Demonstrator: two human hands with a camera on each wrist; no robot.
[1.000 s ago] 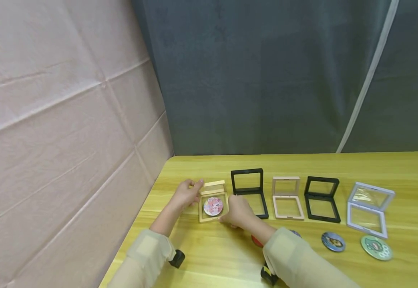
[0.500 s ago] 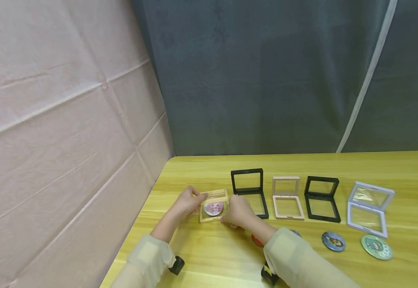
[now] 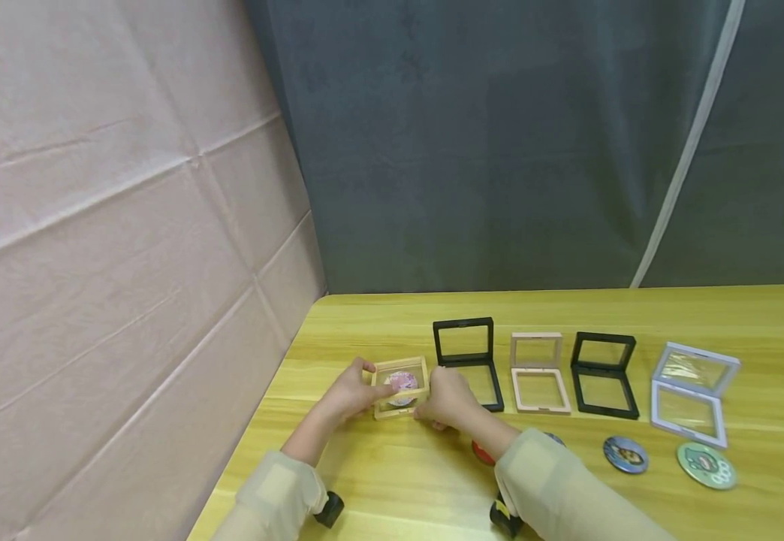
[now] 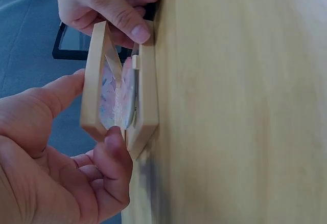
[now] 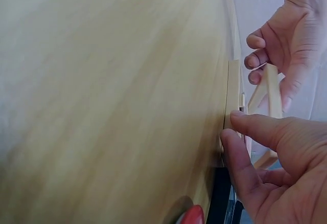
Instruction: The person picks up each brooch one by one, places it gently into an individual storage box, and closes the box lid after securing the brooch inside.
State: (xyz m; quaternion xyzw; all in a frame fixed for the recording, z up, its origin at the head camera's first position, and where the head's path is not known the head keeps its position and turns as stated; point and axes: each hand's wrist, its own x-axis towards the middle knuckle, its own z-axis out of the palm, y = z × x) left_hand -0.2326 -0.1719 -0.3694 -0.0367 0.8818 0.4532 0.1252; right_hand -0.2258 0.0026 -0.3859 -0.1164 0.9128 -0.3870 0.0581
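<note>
A pale yellow display frame (image 3: 392,412) with clear film windows lies at the table's left, its lid (image 4: 92,81) tilted partly down over the base (image 4: 147,86). Between the two halves sits a round pink button badge (image 4: 130,93), seen through the film in the head view. My left hand (image 3: 348,392) holds the lid at its left side, thumb on the outer face and a fingertip at the edge. At the base's front right corner my right hand (image 3: 450,397) pinches the rim between thumb and index finger, as the right wrist view shows.
Right of the hands stand opened frames: a black one (image 3: 498,383), a pink one (image 3: 544,409), another black one (image 3: 604,409) and a lilac one (image 3: 689,434). In front lie a red badge (image 3: 483,453), a blue badge (image 3: 625,454) and a green badge (image 3: 706,464).
The lid has swung from leaning back to down over the badge, the left hand moving with it toward the front. The right hand has stayed at the base's corner.
</note>
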